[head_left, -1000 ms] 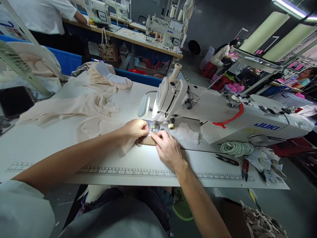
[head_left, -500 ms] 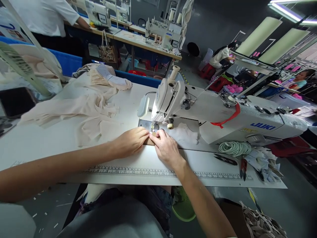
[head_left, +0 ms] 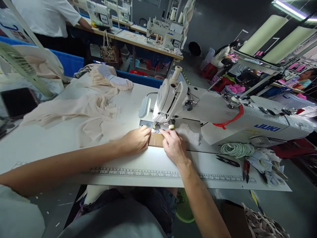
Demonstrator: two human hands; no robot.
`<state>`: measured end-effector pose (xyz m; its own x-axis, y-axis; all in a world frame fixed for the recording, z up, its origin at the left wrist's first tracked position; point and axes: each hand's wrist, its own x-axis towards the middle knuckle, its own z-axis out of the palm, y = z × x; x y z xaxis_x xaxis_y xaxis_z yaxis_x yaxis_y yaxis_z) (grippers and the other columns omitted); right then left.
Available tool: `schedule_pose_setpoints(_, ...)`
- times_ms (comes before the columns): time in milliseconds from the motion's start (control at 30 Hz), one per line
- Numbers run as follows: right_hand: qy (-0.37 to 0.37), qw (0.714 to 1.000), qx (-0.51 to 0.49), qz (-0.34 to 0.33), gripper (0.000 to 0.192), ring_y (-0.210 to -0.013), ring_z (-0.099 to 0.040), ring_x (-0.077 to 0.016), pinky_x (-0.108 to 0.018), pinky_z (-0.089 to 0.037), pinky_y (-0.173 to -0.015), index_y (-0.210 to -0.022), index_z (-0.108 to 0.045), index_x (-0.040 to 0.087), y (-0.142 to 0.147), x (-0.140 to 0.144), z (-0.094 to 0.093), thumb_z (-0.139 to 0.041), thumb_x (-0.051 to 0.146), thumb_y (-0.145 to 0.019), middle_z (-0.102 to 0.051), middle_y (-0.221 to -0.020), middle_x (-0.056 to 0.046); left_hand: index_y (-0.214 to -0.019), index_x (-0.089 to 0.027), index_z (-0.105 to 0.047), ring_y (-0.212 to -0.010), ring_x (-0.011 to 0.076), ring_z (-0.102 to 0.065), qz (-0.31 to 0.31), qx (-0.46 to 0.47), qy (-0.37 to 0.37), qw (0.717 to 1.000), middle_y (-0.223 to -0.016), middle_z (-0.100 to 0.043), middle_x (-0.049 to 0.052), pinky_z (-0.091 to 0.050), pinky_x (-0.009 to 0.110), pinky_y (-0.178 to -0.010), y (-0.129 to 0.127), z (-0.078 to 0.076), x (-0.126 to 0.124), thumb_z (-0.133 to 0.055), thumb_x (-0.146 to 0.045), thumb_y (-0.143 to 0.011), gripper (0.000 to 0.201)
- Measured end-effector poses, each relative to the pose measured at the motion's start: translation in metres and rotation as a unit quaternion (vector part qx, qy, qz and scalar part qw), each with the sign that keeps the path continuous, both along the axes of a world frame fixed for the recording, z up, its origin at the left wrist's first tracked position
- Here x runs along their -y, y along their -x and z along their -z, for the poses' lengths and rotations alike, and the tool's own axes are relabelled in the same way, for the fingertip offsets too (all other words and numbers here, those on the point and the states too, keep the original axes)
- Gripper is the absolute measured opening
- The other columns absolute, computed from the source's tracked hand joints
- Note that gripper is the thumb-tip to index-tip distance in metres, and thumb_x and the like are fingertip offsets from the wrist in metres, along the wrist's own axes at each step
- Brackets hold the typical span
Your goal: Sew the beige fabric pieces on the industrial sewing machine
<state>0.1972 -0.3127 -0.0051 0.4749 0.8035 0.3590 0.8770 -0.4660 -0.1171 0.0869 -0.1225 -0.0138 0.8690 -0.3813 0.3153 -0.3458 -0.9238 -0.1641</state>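
Note:
My left hand (head_left: 137, 140) is at the left of the needle area of a white sewing machine (head_left: 164, 102). Its fingertips are pressed together beside the presser foot (head_left: 154, 127); what lies between them is too small to make out. My right hand (head_left: 174, 145) rests to the right, a finger stretched towards the foot and the others loosely bent, with nothing visible in it. Between both hands a brown cover plate (head_left: 156, 140) shows on the machine bed. A pale fabric piece (head_left: 188, 134) lies under the machine arm.
Beige fabric pieces (head_left: 71, 105) spread over the left of the table, with a stack of cut pieces (head_left: 101, 76) behind. A phone (head_left: 18, 102) lies far left. At right are a coil of pale cord (head_left: 237, 150), black thread snips (head_left: 228, 160) and red-handled snips (head_left: 246, 171).
My right hand has moved right, away from my left hand, uncovering the brown plate between them. My left hand stays by the presser foot. The view has shifted slightly.

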Motion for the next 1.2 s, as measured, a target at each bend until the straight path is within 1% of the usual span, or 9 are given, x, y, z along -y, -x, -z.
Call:
schedule_pose_setpoints(67,-0.005,1.0,-0.004,0.002,0.05,-0.09,-0.063,-0.0215,-0.029,-0.05,-0.073,-0.127,-0.071,0.019,-0.002,0.001,0.002,-0.042,0.004,-0.089,-0.067,-0.107,-0.01,-0.094,-0.006,-0.072,-0.098,0.0281,-0.062,-0.003,-0.001,-0.011,1.0,-0.101,-0.07,0.019,-0.055,0.042,-0.088,-0.004,0.001,-0.001,-0.042,-0.015,-0.095,0.031)
schedule_pose_setpoints(267,-0.01,1.0,-0.011,-0.003,0.049,-0.088,-0.064,-0.021,-0.029,-0.05,-0.072,-0.128,-0.07,0.018,-0.002,0.003,0.004,-0.041,0.006,-0.09,-0.067,-0.106,-0.01,-0.097,-0.008,-0.072,-0.097,0.0276,-0.061,-0.002,0.001,0.016,1.0,-0.1,-0.071,0.018,-0.054,0.043,-0.09,-0.008,0.002,-0.003,-0.044,-0.015,-0.096,0.03)
schedule_pose_setpoints(467,-0.011,1.0,-0.01,-0.013,0.048,-0.087,-0.064,-0.0215,-0.03,-0.051,-0.073,-0.125,-0.071,0.019,0.001,0.003,0.008,-0.042,0.008,-0.089,-0.068,-0.104,-0.01,-0.087,-0.009,-0.072,-0.094,0.0266,-0.06,0.0,-0.006,0.022,1.0,-0.095,-0.069,0.017,-0.053,0.041,-0.087,-0.009,0.004,-0.002,-0.045,-0.015,-0.095,0.029)
schedule_pose_setpoints(567,-0.041,0.998,-0.038,-0.009,0.044,-0.089,-0.065,-0.0226,-0.031,-0.051,-0.075,-0.121,-0.071,0.018,0.0,0.001,0.009,-0.04,0.012,-0.092,-0.069,-0.104,-0.011,-0.087,-0.008,-0.072,-0.095,0.0275,-0.059,0.004,-0.004,0.024,1.0,-0.095,-0.069,0.018,-0.052,0.043,-0.089,-0.009,0.004,-0.002,-0.046,-0.015,-0.095,0.029)
schedule_pose_setpoints(667,-0.088,0.991,-0.102,0.013,0.035,-0.09,-0.067,-0.023,-0.031,-0.051,-0.076,-0.112,-0.072,0.019,-0.008,-0.004,0.007,-0.04,0.023,-0.099,-0.072,-0.105,-0.011,-0.09,-0.008,-0.073,-0.095,0.0272,-0.059,0.003,0.001,0.004,1.0,-0.095,-0.069,0.017,-0.052,0.042,-0.089,-0.009,0.002,-0.002,-0.044,-0.017,-0.096,0.03)
schedule_pose_setpoints(767,-0.097,0.98,-0.164,0.053,0.036,-0.08,-0.067,-0.0221,-0.029,-0.048,-0.072,-0.091,-0.069,0.021,-0.02,-0.012,0.001,-0.039,0.037,-0.102,-0.073,-0.088,-0.009,-0.09,-0.008,-0.073,-0.093,0.0269,-0.059,0.002,0.006,-0.015,1.0,-0.094,-0.07,0.017,-0.053,0.04,-0.087,-0.009,0.0,-0.002,-0.044,-0.018,-0.097,0.032)
schedule_pose_setpoints(900,-0.097,0.974,-0.193,0.069,0.046,-0.068,-0.064,-0.0191,-0.027,-0.044,-0.068,-0.07,-0.058,0.024,-0.026,-0.017,-0.005,-0.034,0.045,-0.103,-0.068,-0.068,-0.005,-0.09,-0.007,-0.074,-0.093,0.0269,-0.06,0.001,0.019,-0.02,1.0,-0.094,-0.07,0.018,-0.053,0.039,-0.085,-0.009,-0.002,-0.002,-0.046,-0.02,-0.097,0.032)
schedule_pose_setpoints(1100,-0.112,0.972,-0.19,0.083,0.049,-0.063,-0.06,-0.0167,-0.025,-0.04,-0.064,-0.072,-0.058,0.024,-0.012,-0.008,-0.004,-0.032,0.05,-0.103,-0.066,-0.066,-0.004,-0.092,-0.007,-0.073,-0.094,0.0261,-0.061,-0.02,0.014,-0.03,0.999,-0.102,-0.07,0.018,-0.053,0.037,-0.084,-0.01,-0.003,-0.002,-0.042,-0.02,-0.097,0.034)
schedule_pose_setpoints(1200,-0.099,0.969,-0.205,0.093,0.053,-0.063,-0.061,-0.0168,-0.025,-0.042,-0.064,-0.073,-0.061,0.024,-0.014,-0.013,-0.001,-0.028,0.051,-0.104,-0.065,-0.061,-0.003,-0.097,-0.006,-0.072,-0.098,0.0279,-0.06,-0.028,0.008,-0.006,1.0,-0.109,-0.069,0.02,-0.053,0.038,-0.086,-0.013,-0.002,-0.004,-0.04,-0.019,-0.098,0.035)
